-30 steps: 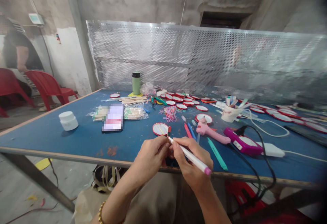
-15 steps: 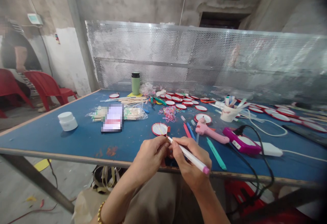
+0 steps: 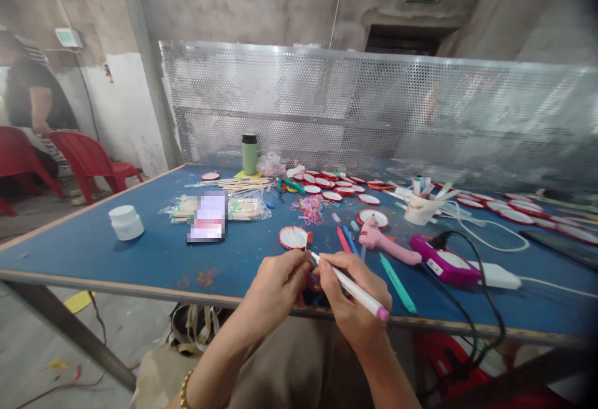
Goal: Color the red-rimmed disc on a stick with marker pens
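My right hand (image 3: 357, 297) is closed round a white marker pen (image 3: 357, 291) with a pink end, its tip pointing toward my left hand. My left hand (image 3: 278, 287) is closed in a pinch on a small thin piece (image 3: 308, 242) with a red-orange end; most of it is hidden by the fingers. The pen tip is close to this piece, but I cannot tell whether they touch. Just beyond my hands lies a round white disc with a red rim (image 3: 293, 237). A pink glue gun (image 3: 390, 244) and a teal marker (image 3: 397, 283) lie to the right of my right hand.
Loose rubber bands (image 3: 311, 208), more red-rimmed discs (image 3: 344, 191), and a paper cup of pens (image 3: 419, 208) are farther back. A purple power strip (image 3: 443, 261) with cables lies right; a phone (image 3: 208, 217) and white jar (image 3: 126, 223) left. A perforated metal screen (image 3: 280, 98) closes the back.
The whole view has shifted very slightly. Both hands keep their grips, and the pen tip stays near the small piece, with barely any visible movement.
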`<state>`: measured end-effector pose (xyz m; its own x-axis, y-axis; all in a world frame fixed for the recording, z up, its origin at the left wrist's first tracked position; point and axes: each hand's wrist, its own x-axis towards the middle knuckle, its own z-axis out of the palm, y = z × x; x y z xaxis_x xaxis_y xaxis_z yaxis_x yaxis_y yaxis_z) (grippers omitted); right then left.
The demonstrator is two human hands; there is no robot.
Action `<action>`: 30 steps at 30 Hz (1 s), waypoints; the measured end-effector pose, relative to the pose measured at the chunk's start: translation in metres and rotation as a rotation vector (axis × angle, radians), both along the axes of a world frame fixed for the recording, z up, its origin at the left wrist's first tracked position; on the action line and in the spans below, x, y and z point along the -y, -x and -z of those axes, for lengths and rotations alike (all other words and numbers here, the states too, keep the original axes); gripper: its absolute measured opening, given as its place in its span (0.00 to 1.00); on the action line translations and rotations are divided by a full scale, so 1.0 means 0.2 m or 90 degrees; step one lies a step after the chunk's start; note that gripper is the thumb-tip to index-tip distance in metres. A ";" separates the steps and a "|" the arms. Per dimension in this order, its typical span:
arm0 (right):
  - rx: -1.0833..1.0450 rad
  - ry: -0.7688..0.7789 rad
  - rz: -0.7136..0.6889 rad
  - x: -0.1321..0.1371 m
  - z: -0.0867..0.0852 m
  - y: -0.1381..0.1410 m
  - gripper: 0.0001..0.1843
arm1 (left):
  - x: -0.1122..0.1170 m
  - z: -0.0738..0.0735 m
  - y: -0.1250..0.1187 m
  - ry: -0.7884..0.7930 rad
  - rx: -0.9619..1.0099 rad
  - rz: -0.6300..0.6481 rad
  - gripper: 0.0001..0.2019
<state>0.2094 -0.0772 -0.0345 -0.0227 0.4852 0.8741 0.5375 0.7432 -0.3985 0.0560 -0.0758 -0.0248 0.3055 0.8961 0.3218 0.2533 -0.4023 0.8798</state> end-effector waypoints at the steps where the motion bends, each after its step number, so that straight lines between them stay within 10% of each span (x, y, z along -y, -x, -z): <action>1: -0.002 0.002 0.002 0.00 0.00 0.00 0.03 | 0.00 0.00 0.00 -0.002 -0.001 -0.001 0.16; 30: 0.034 -0.024 0.009 0.01 -0.02 0.02 0.04 | 0.01 -0.01 0.00 -0.001 -0.026 -0.024 0.16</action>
